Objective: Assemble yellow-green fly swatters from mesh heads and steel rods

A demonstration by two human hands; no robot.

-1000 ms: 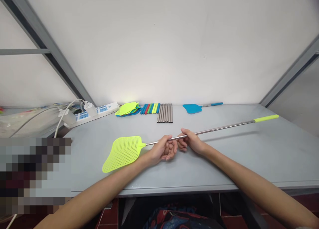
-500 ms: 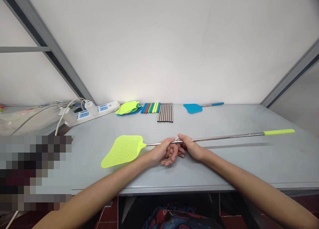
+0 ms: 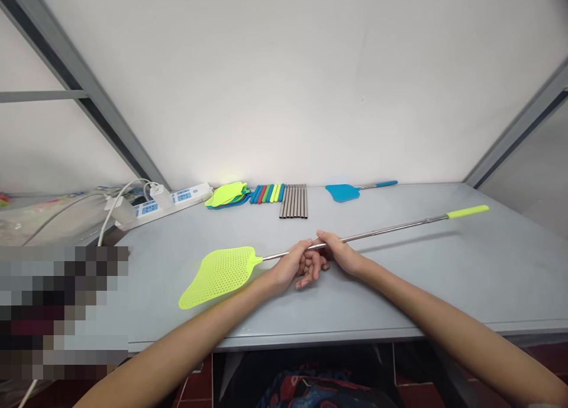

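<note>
Both my hands grip the metal telescopic rod of a yellow-green fly swatter (image 3: 222, 272) just above the table. My left hand (image 3: 298, 267) is closed on the rod nearer the perforated head, its lower fingers curled loosely. Right beside it, my right hand (image 3: 339, 253) pinches the rod with the thumb along the top; its other fingers are partly hidden. The extended rod runs up to the right and ends in a yellow-green grip (image 3: 468, 211). The swatter head hangs left, over my left forearm's far side.
Along the back lie stacked swatter heads (image 3: 228, 195), several coloured grips (image 3: 267, 193), a row of metal tubes (image 3: 293, 201) and a blue fly swatter (image 3: 344, 192). A power strip (image 3: 173, 202) with plugs and cables stands at the left of the grey table (image 3: 399, 301). A wall rises behind.
The swatter has tilted: its grip end has risen and shifted left, while the head has dipped slightly. The rod looks shorter than before. Both hands stay on it.
</note>
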